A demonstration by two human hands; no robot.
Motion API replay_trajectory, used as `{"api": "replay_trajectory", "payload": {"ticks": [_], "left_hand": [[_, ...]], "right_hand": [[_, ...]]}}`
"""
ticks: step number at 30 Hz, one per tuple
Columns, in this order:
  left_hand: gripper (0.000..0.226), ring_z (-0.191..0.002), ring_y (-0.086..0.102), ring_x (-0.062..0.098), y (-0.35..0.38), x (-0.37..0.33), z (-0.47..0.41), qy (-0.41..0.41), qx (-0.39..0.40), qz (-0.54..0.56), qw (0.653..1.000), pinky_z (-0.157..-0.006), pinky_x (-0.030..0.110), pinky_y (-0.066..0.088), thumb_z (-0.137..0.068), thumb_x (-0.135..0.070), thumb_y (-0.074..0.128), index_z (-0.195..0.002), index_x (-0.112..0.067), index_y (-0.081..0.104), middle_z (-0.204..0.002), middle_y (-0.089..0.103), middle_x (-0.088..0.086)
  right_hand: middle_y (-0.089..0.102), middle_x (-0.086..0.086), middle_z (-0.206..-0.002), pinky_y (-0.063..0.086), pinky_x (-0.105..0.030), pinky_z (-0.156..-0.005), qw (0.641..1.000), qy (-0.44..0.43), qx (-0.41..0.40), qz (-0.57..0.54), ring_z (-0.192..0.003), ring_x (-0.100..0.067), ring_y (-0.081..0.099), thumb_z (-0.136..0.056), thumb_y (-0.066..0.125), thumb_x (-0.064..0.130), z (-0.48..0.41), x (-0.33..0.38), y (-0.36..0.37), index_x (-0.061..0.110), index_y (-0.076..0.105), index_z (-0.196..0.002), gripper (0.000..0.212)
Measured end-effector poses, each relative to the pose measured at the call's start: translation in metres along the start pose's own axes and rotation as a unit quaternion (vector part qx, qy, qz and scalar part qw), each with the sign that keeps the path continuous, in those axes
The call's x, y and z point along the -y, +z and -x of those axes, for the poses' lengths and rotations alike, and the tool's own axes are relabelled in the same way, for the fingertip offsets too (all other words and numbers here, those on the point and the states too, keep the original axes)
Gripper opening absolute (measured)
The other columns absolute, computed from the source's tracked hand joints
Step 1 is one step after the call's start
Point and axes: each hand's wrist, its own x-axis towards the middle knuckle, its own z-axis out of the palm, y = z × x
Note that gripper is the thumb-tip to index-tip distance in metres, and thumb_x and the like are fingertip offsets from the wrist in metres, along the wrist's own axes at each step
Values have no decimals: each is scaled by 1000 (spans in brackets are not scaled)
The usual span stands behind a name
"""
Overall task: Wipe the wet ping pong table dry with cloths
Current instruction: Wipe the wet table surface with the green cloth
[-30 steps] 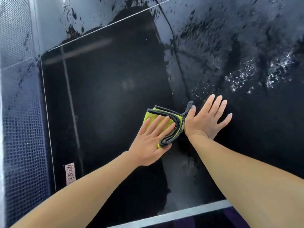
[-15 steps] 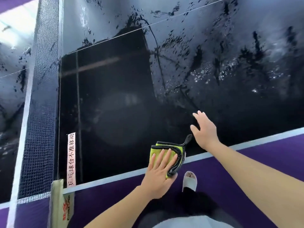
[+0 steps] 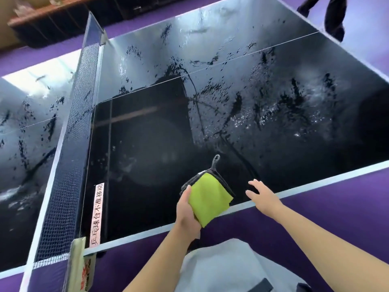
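Ping pong table [image 3: 147, 154], black glossy top with white lines, filling most of head view. Near-left quarter by the net [image 3: 71, 144] mostly wiped, dark and smooth; far half and right side covered in water streaks and droplets [image 3: 263, 114]. Microfibre cloth [image 3: 208, 197], folded, lime-green face up, dark grey edging and a grey hanging loop [image 3: 216, 160] pointing away, lifted just above the near table edge [image 3: 315, 182]. Left hand [image 3: 187, 211] gripping the cloth from its left side, thumb on top of the green face, other fingers hidden beneath. Right hand [image 3: 263, 197] just beside the cloth, not touching it, fingers spread and relaxed, hovering over the white edge line, holding nothing. Pink strip label [image 3: 97, 213] with printed Chinese characters stuck along the table beside the net. Net post clamp [image 3: 81, 264] at near corner. Purple floor [image 3: 336, 207] below. Grey garment [image 3: 227, 266] of the person at bottom. Another person's dark-clad legs [image 3: 332, 15] at top right, beyond the far table corner. Wooden bench [image 3: 46, 17] top left, blurred.
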Motion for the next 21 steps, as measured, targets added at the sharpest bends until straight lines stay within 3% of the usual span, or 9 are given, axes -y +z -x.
{"api": "replay_trajectory", "payload": {"ticks": [4, 9, 12, 14, 18, 19, 21], "left_hand": [[51, -117, 65, 36, -2, -67, -3, 93, -3, 85, 992, -99, 51, 51, -107, -45, 32, -129, -13, 64, -124, 71, 15], [55, -126, 59, 38, -18, -118, -31, 74, 2, 188, 979, -105, 47, 47, -101, -43, 43, -138, -5, 58, -135, 63, 20], [47, -121, 62, 41, -19, -149, -59, 98, -7, 177, 979, -103, 52, 48, -103, -38, 39, -126, -9, 69, -129, 67, 18], [45, -125, 60, 38, -13, -173, -82, 146, -8, 121, 982, -109, 53, 44, -105, -36, 35, -116, -17, 74, -128, 68, 10], [33, -135, 49, 11, 1, -221, -141, 260, -49, -77, 961, -121, 39, 30, -106, -37, 40, -133, -31, 57, -143, 56, -10], [32, -131, 50, 7, 1, -230, -163, 317, -70, -177, 929, -121, 40, 30, -103, -39, 43, -131, -36, 58, -136, 59, -16], [33, -125, 52, 14, 4, -247, -213, 411, -115, -358, 831, -117, 47, 32, -98, -40, 45, -126, -32, 62, -125, 63, -11]], "right_hand": [[37, 2, -159, 32, -45, -115, 998, 19, -56, 17, -142, -24, 39, -102, 48, 33, -5, 22, 0, 23, 37, -152, 52], [21, -2, -165, 28, -46, -115, 995, 24, -96, 13, -148, -26, 30, -101, 50, 31, -29, 57, 10, 22, 36, -153, 55], [17, -5, -166, 30, -48, -115, 989, 40, -124, 64, -151, -24, 20, -101, 50, 35, -48, 75, 17, 20, 32, -154, 58], [14, -5, -167, 28, -50, -116, 979, 55, -154, 121, -153, -24, 11, -101, 48, 39, -65, 86, 20, 20, 26, -156, 62], [1, -1, -168, 12, -50, -121, 955, 93, -200, 200, -155, -23, -3, -103, 38, 47, -109, 109, 25, 22, 12, -159, 67], [-2, -1, -168, 10, -51, -121, 950, 106, -207, 210, -154, -23, -5, -103, 36, 48, -123, 116, 27, 22, 9, -159, 67], [-6, 0, -168, 7, -53, -121, 943, 140, -218, 207, -154, -22, -8, -103, 31, 49, -149, 127, 35, 23, 5, -160, 68]]}}
